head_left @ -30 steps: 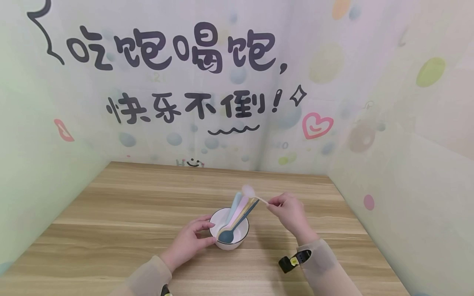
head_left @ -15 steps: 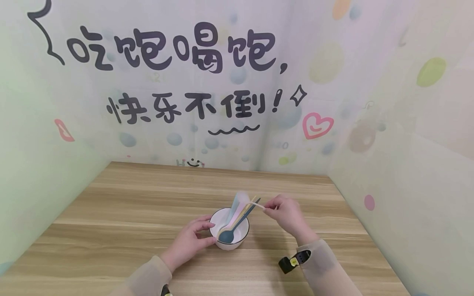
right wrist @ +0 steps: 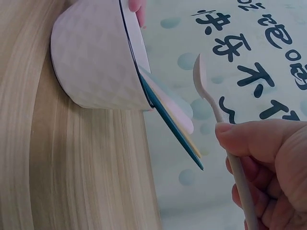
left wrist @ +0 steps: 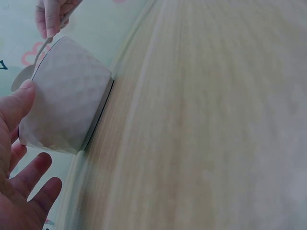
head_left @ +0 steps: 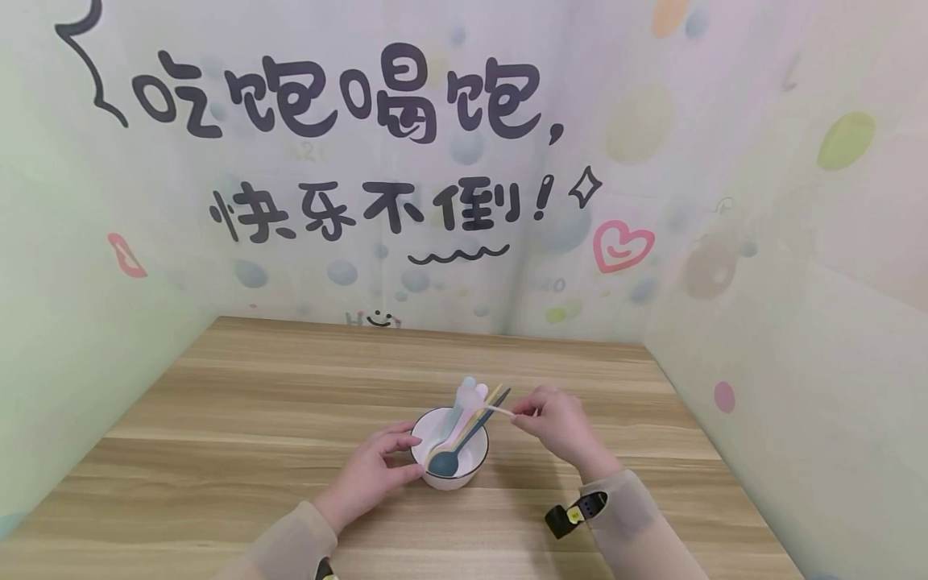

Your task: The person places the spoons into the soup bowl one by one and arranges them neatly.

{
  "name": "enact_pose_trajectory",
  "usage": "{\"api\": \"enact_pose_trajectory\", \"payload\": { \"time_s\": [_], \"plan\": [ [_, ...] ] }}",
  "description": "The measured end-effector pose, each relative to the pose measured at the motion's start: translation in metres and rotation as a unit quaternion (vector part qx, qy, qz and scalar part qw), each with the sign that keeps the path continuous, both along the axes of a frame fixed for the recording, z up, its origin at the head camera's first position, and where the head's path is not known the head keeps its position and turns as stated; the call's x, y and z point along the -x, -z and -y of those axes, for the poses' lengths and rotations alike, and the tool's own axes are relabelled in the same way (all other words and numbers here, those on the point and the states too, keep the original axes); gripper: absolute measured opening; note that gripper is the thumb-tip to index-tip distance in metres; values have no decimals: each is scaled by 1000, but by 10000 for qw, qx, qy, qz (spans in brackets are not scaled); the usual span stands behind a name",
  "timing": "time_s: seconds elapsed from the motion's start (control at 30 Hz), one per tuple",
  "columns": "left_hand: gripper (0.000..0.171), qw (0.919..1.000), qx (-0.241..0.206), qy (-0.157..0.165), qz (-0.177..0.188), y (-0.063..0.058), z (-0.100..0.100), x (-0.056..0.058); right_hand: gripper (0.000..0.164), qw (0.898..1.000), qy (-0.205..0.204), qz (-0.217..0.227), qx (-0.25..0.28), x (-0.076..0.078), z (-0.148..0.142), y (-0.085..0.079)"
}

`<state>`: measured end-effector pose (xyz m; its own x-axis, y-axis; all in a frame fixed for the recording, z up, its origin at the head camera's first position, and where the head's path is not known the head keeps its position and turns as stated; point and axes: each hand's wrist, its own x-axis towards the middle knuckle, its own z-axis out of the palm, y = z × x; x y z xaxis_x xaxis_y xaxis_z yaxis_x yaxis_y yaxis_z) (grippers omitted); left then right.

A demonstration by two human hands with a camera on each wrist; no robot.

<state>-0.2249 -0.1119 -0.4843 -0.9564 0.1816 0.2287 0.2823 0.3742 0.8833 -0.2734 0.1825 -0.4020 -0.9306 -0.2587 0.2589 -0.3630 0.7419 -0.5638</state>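
In the head view my left hand (head_left: pixel 373 467) holds the white bowl (head_left: pixel 448 483) by its left side, thumb and a finger at the dark rim. The left wrist view shows the thumb at the rim of the faceted bowl (left wrist: pixel 72 96), other fingers spread off it. Several spoons lean in the bowl: a dark blue spoon (head_left: pixel 444 462), a yellow one, a pink spoon (head_left: pixel 464 425) and a light blue one (head_left: pixel 453 416). My right hand (head_left: pixel 554 423) pinches a pale spoon (right wrist: pixel 217 111) by its handle, its head overlapping the leaning handles in the head view.
The bowl stands on a wood-grain table (head_left: pixel 254 411). Behind rises a white wall (head_left: pixel 326 161) with black lettering and coloured spots, and pale walls close in both sides. Each wrist carries a black strap (head_left: pixel 596 503).
My right hand has moved slightly left and down, bringing the pale spoon's head from beyond the leaning handles to over them. The left hand and bowl have stayed put.
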Motion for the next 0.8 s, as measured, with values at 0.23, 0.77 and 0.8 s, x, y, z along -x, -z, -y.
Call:
{"api": "enact_pose_trajectory", "payload": {
  "time_s": [0.23, 0.77, 0.8],
  "plan": [
    [35, 10000, -18, -20, 9, 0, 0, 0, 10, 9997, -204, -96, -69, -1, 2, 2],
    [36, 10000, -20, -27, 36, 1, 0, 0, 7, 9955, -797, -330, -384, -1, 5, 9],
    [36, 10000, -15, -28, 30, 1, 0, 0, 7, 9950, -835, -353, -410, -1, 5, 9]
  ]
}}
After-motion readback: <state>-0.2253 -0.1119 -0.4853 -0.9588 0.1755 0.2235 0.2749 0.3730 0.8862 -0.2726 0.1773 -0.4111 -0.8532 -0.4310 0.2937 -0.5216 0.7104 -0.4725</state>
